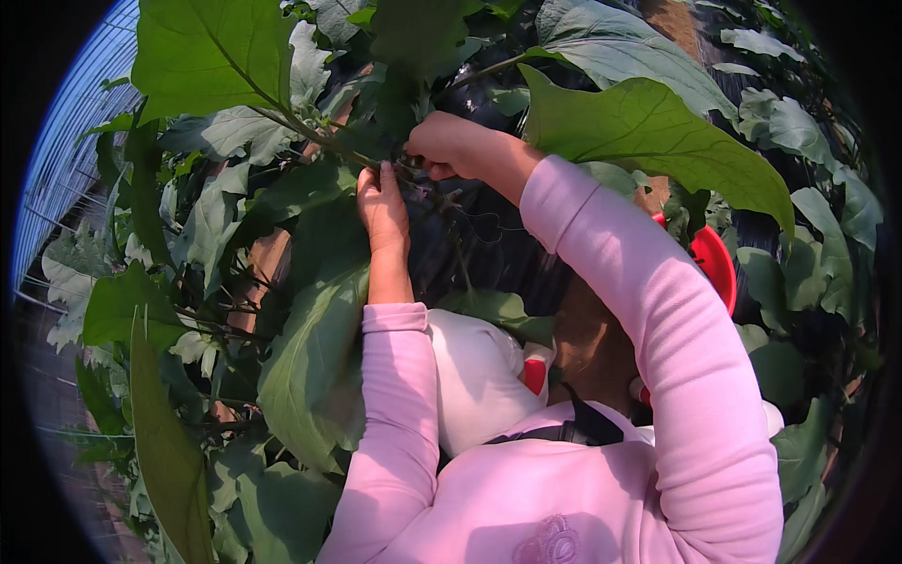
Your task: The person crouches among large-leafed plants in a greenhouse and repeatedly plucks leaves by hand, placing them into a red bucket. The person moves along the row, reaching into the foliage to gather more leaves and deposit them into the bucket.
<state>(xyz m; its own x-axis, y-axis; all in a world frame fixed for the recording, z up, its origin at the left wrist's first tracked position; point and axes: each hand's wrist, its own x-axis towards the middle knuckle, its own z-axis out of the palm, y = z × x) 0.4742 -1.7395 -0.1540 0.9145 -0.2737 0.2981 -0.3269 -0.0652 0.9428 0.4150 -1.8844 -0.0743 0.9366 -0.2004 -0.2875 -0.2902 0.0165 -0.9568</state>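
My left hand (384, 208) grips a green plant stem (338, 146) at the top centre, with the thumb lying along it. Close on its right, my right hand (444, 144) bends over the same part of the plant, its fingers curled at the branching; what its fingertips pinch is hidden. A thin pale string (486, 229) hangs in loops below the right hand. Small purplish flowers (421, 192) show just beneath the hands. Large lobed leaves, one bright green (215, 60) at the upper left and another (655, 141) over my right forearm, spread from the plant.
Dense leafy plants stand on both sides. A red plastic container (715, 264) lies partly behind my right sleeve. Black plastic film (525, 278) covers the ground beneath the plants, beside bare brown soil (595, 338). A ribbed, bluish translucent wall (77, 120) rises at the far left.
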